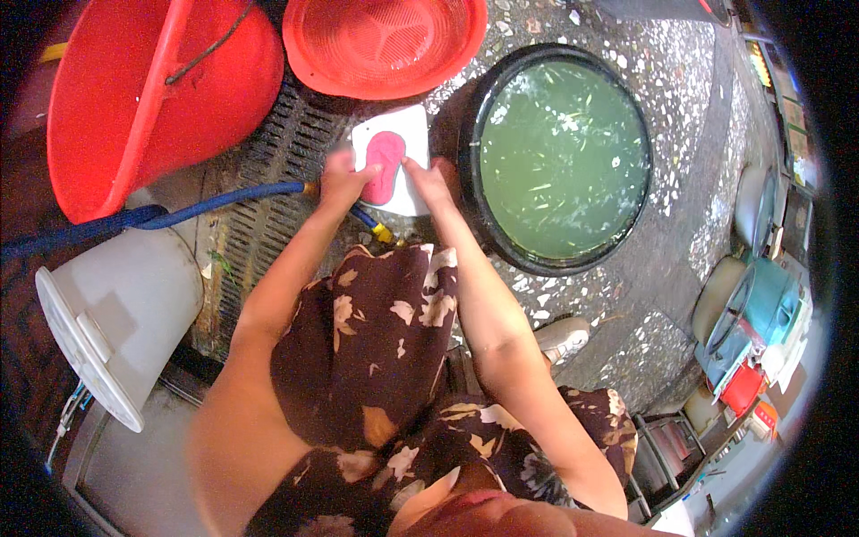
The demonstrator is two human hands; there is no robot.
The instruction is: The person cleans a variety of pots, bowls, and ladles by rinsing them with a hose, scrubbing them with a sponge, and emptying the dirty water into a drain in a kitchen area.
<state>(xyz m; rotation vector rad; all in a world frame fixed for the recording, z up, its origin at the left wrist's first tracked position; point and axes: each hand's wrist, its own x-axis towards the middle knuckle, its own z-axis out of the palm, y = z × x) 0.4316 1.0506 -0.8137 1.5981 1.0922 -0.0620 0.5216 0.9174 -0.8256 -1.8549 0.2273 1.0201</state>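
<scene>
Out in front of me, my left hand (343, 180) and my right hand (427, 180) hold a flat white rectangular board (411, 127) from its two sides. On its face lies a pink oblong pad, probably a sponge (385, 149), narrowed at the middle. My left thumb presses on the pad, and my right thumb rests at its right edge. The fingers under the board are mostly hidden. A round black tub (474, 221) of cloudy green water (564, 161) with floating bits stands right of my right hand.
A red plastic basin (386, 33) and a large tilted red bucket (221, 101) stand beyond the board. A blue hose (235, 199) crosses a slotted drain grate (268, 161); a yellow fitting (382, 233) lies below the board. Left is a pale bucket (134, 295). Several basins (772, 302) line the right.
</scene>
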